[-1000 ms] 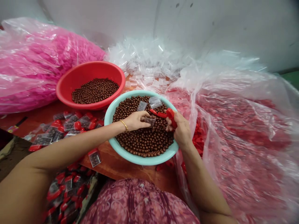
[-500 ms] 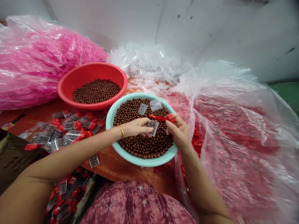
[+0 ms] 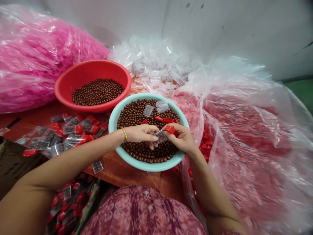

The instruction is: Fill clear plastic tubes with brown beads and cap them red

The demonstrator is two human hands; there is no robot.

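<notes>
- Since half a second ago, the right hand [image 3: 182, 138] has moved inward, bringing its red cap [image 3: 170, 130] from well beside the clear box [image 3: 160, 137] to that box's right-hand end; the left hand [image 3: 140, 133] has stayed over the bowl, near the same place
- Judging by its thin, see-through walls, the clear box should be light and fairly stiff, probably hard plastic, slick enough to slide from a loose pinch and likely to crack or bow if squeezed hard
- Best hold looks to be across its two broad faces or along the edges, well back from the capped end
- The red cap looks light, smooth and a little springy; gripping it by its outer sides would keep the fingertips off its rim
- The clear box lies above the brown balls [image 3: 154, 156] in the teal bowl [image 3: 129, 162], tilted, its left part between the left thumb and fingers, which are clamped on it
- The right thumb and fingers are together on the red cap, which sits just beyond the left fingertips; cap and box appear to meet, but how firmly they are joined I cannot tell
- Dark round shapes show through the box; whether all are inside it is unclear
</notes>
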